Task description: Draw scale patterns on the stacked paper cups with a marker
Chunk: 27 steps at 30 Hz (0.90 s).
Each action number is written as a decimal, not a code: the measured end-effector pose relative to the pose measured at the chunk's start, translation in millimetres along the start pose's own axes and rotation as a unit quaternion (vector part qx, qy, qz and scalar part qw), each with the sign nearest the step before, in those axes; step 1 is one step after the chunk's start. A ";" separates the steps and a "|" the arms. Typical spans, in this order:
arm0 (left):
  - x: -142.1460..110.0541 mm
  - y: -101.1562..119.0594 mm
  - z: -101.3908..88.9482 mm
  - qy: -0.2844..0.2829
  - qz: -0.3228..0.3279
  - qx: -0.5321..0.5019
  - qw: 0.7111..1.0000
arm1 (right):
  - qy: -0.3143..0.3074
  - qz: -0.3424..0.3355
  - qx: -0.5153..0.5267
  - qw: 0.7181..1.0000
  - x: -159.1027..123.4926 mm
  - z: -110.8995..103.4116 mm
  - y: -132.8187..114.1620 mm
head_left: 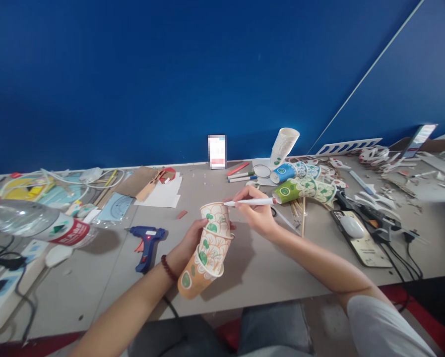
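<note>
My left hand (194, 237) is wrapped round a row of joined paper cups (213, 243), white with green and orange print, the lowest one orange. The row is tilted, its top leaning away from me. In my right hand (255, 210) is a white marker pen (257, 202), held in a pinch with its tip at the rim of the topmost cup. Some fingers of my left hand are hidden behind the cups. Beyond my right hand lie a green row of cups (300, 191) and a blue row of cups (292, 171).
A blue glue gun (147, 244) lies left of my left hand. Further left are a water bottle (39, 223) and a power strip (14, 282). Markers (241, 177) and a stack of cups (284, 146) are at the back. A computer mouse (351, 226) rests on a phone (371, 250) at right.
</note>
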<state>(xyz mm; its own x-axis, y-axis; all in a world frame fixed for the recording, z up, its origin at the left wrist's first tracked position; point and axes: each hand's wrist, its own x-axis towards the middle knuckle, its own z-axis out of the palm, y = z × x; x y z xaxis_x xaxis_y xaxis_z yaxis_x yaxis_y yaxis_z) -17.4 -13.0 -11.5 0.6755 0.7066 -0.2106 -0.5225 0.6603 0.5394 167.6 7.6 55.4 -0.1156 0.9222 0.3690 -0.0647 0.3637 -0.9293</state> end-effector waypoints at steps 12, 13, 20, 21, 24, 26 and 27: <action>6.1 3.4 5.0 0.022 -0.027 0.020 0.999 | 0.024 0.008 -0.072 0.997 2.5 -1.7 6.1; 6.6 2.6 4.5 0.019 -0.022 0.020 0.999 | 0.025 0.016 -0.075 0.997 2.9 -1.7 7.2; 5.5 -3.4 8.0 0.040 -0.030 0.035 0.998 | 0.007 0.033 -0.110 0.993 1.7 1.3 5.6; 4.9 -3.9 9.7 0.060 -0.034 0.045 0.997 | 0.005 0.035 -0.113 0.993 1.5 1.6 4.5; 3.6 -4.6 14.9 0.099 -0.024 0.049 0.994 | 0.005 0.039 -0.116 0.992 1.5 2.0 2.6; 3.2 -4.5 16.7 0.103 -0.025 0.046 0.993 | 0.004 0.040 -0.114 0.993 1.6 1.8 2.7; 3.1 -4.5 16.8 0.100 -0.027 0.046 0.994 | 0.004 0.040 -0.112 0.993 1.6 1.7 2.9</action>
<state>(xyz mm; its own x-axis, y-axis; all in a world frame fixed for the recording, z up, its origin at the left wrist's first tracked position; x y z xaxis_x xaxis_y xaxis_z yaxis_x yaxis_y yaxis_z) -4.3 -18.0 -0.9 0.5787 0.7138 -0.3944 -0.4331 0.6788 0.5930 165.5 9.8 53.3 -0.1036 0.9502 0.2938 0.1669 0.3078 -0.9367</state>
